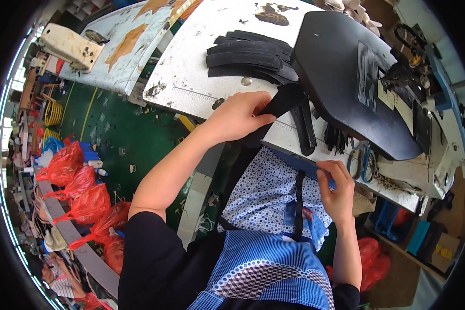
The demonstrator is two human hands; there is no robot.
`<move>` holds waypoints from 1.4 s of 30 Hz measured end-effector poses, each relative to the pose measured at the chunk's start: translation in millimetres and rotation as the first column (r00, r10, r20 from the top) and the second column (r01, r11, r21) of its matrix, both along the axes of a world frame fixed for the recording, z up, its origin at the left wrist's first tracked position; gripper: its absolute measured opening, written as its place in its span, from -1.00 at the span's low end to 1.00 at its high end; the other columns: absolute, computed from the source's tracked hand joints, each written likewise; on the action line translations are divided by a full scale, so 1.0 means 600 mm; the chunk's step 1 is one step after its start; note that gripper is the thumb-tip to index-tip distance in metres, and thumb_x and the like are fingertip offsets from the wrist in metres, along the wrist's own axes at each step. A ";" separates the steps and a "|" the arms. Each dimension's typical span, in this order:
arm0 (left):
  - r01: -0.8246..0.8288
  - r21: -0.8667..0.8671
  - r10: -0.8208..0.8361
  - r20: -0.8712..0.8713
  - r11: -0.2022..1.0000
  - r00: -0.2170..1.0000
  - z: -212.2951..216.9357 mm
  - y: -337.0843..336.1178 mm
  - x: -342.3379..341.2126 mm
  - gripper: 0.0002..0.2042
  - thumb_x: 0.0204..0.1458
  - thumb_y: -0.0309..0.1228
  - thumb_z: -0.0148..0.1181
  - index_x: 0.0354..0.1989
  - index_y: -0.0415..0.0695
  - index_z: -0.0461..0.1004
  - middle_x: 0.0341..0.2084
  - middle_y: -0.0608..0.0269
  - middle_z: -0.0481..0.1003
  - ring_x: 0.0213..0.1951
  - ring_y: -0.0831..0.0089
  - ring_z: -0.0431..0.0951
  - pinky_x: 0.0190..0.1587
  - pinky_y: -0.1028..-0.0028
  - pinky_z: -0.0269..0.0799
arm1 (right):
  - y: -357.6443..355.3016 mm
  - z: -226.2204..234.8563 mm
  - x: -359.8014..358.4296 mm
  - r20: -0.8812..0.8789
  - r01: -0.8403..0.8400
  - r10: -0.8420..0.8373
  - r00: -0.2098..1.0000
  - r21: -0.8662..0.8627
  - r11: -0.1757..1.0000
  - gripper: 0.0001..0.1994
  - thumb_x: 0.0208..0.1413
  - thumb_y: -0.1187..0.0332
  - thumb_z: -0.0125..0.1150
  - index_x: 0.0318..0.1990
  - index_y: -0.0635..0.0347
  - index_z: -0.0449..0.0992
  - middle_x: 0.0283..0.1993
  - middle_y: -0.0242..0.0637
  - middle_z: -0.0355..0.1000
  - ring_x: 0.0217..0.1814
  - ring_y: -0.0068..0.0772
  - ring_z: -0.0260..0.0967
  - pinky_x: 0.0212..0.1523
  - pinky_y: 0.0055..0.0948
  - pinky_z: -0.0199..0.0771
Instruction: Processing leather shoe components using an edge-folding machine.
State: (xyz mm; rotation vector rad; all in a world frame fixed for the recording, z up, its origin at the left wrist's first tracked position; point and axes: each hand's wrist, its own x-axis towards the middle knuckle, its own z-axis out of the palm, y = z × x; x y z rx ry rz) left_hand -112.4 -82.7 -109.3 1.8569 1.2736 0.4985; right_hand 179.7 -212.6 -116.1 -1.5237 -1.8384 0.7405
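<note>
Blue patterned apron (pixel 268 263) fills the foreground as a worker's left hand (pixel 240 114) pinches a black strip (pixel 286 100) between thumb and fingers at the edge of a white table (pixel 191 72). The right hand (pixel 339 191) curls half-open nearby; whether it holds anything cannot be told. More strips (pixel 248 54) lie beyond, beside a bulky black machine (pixel 330 57) that blocks part of the table, its label (pixel 367 75) too small to read.
</note>
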 end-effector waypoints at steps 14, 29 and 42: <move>0.089 0.158 -0.062 -0.167 0.983 0.984 0.026 0.033 0.022 -0.61 0.14 -0.39 0.43 0.12 -0.09 0.49 -0.22 0.11 0.63 -0.33 0.22 0.65 -0.13 0.28 0.60 | 0.179 -0.043 -0.096 -0.369 0.198 -0.268 0.890 -0.215 0.956 -0.78 0.38 0.30 0.30 -0.13 0.31 0.68 -0.31 -0.29 0.63 -0.33 -0.53 0.55 -0.28 -0.49 0.52; 0.219 0.461 -0.192 -0.105 0.860 0.976 -0.018 0.026 -0.026 -0.47 0.14 -0.21 0.44 0.28 -0.07 0.52 0.08 0.13 0.50 0.15 0.18 0.51 0.17 0.27 0.45 | 0.095 -0.012 -0.056 -0.715 0.056 -0.158 0.681 -0.164 0.985 -0.84 0.41 0.40 0.23 -0.14 0.34 0.59 -0.39 -0.25 0.61 -0.41 -0.54 0.53 -0.38 -0.54 0.51; 0.228 -0.273 0.009 0.659 0.935 0.752 0.117 -0.084 0.082 -0.82 0.34 -0.37 0.31 -0.28 -0.18 0.50 -0.48 0.36 0.63 -0.47 0.70 0.59 -0.41 0.64 0.50 | 0.015 0.041 0.003 -0.097 0.084 -0.030 0.995 0.621 0.779 -0.56 0.09 0.74 0.31 0.15 0.31 0.51 0.16 0.04 0.47 -0.30 -0.35 0.58 -0.30 -0.44 0.66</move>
